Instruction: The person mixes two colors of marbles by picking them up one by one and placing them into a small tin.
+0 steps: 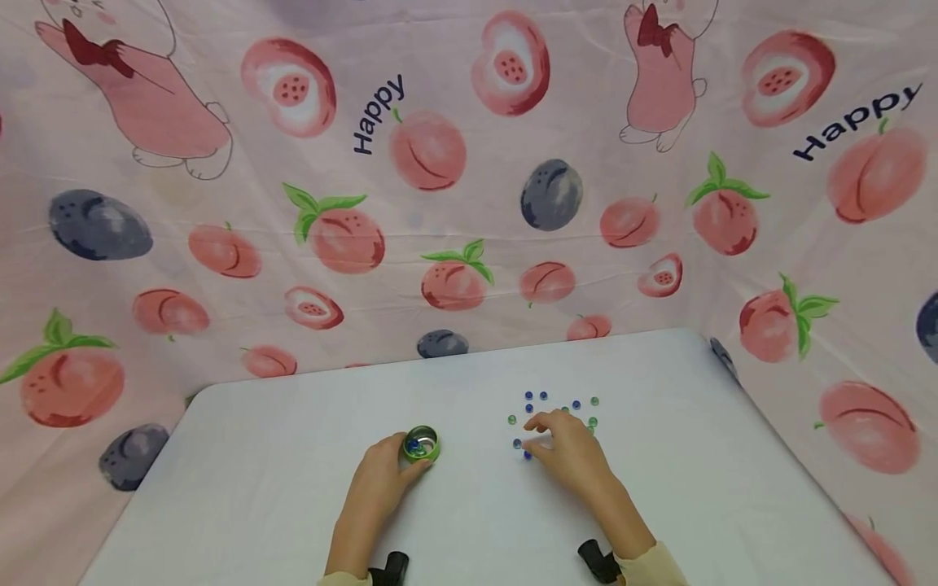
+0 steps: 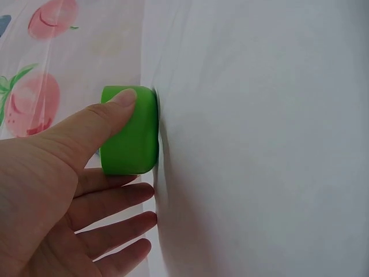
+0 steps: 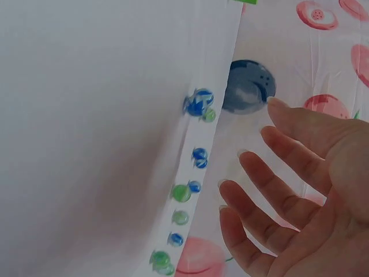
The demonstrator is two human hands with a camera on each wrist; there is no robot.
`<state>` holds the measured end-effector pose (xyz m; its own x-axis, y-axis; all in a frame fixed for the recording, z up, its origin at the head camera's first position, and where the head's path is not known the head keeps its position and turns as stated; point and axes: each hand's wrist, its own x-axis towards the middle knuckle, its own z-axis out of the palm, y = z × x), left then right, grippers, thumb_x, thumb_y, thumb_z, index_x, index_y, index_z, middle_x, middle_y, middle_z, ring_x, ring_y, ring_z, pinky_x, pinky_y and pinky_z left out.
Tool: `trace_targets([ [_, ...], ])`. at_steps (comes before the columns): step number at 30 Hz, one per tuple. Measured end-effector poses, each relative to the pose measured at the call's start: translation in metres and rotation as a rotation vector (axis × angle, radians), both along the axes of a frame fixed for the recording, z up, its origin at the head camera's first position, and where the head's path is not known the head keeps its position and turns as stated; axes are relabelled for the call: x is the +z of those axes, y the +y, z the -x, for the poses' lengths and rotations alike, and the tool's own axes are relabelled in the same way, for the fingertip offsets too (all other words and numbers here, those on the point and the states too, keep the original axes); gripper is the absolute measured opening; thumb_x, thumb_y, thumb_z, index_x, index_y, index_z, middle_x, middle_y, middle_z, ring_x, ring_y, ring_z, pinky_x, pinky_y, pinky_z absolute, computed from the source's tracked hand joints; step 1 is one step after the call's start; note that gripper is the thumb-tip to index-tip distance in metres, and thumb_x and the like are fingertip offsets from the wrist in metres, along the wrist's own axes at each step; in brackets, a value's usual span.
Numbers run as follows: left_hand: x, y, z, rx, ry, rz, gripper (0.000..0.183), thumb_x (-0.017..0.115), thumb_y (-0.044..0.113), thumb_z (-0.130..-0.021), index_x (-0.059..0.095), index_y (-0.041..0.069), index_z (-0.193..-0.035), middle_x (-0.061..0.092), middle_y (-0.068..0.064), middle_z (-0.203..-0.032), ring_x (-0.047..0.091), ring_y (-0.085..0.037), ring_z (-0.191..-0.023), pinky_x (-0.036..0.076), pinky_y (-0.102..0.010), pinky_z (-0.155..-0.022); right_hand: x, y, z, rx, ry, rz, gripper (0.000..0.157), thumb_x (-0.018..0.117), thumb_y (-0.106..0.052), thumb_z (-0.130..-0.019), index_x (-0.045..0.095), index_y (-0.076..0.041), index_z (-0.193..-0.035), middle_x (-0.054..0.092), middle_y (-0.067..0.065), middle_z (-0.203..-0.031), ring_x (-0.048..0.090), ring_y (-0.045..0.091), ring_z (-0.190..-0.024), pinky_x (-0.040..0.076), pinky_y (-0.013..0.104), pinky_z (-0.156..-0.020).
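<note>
A small green round cup [image 2: 131, 141] stands on the white table at centre left, with at least one blue marble [image 1: 414, 445] inside. My left hand [image 1: 377, 480] grips the cup's wall, thumb on one side and fingers on the other. Over a scatter of blue and green glass marbles hovers my right hand [image 1: 575, 456], its fingers loosely bent and apart, with nothing between them. A blue marble [image 1: 517, 443] lies close by the right fingertips, and a green marble [image 1: 594, 401] lies beyond the hand. Some marbles are partly hidden by this hand.
The white tabletop [image 1: 256, 456] meets a pink fruit-print cloth [image 1: 469, 220] hanging behind and at both sides. More marbles, such as a blue one [image 1: 528, 395] and a green one [image 1: 511, 419], lie loose to the far side of the right hand.
</note>
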<state>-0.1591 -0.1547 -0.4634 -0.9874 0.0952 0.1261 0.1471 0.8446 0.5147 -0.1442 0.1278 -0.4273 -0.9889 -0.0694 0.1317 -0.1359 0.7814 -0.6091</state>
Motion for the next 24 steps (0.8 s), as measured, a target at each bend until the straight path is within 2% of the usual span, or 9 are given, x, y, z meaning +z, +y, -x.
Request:
trace_targets([
  [4, -0.001, -0.001, -0.002, 0.003, -0.013, -0.016, 0.05, 0.08, 0.027, -0.086, 0.064, -0.006, -0.12, 0.069, -0.021, -0.116, 0.064, -0.04, -0.113, 0.05, -0.053, -0.098, -0.004, 0.008, -0.005, -0.018, -0.022, 0.0, 0.019, 0.08, -0.018, -0.086, 0.075, -0.012, -0.102, 0.07, 0.006, -0.101, 0.064, 0.024, -0.094, 0.055, 0.045, -0.083],
  [10, -0.002, 0.001, -0.003, 0.0, -0.015, -0.014, 0.051, 0.08, 0.027, -0.086, 0.064, -0.006, -0.121, 0.069, -0.022, -0.117, 0.064, -0.04, -0.113, 0.051, -0.052, -0.098, -0.007, 0.02, -0.011, -0.018, -0.017, -0.018, 0.018, 0.082, -0.017, -0.083, 0.075, -0.011, -0.099, 0.069, 0.004, -0.095, 0.062, 0.018, -0.086, 0.053, 0.04, -0.077],
  [24, -0.001, 0.0, 0.001, 0.021, -0.038, -0.001, 0.053, 0.08, 0.027, -0.087, 0.062, -0.006, -0.124, 0.067, -0.023, -0.121, 0.062, -0.039, -0.116, 0.05, -0.052, -0.099, -0.012, 0.02, -0.009, 0.009, -0.023, -0.036, 0.019, 0.084, -0.015, -0.081, 0.076, -0.011, -0.098, 0.069, 0.002, -0.093, 0.064, 0.02, -0.089, 0.054, 0.042, -0.081],
])
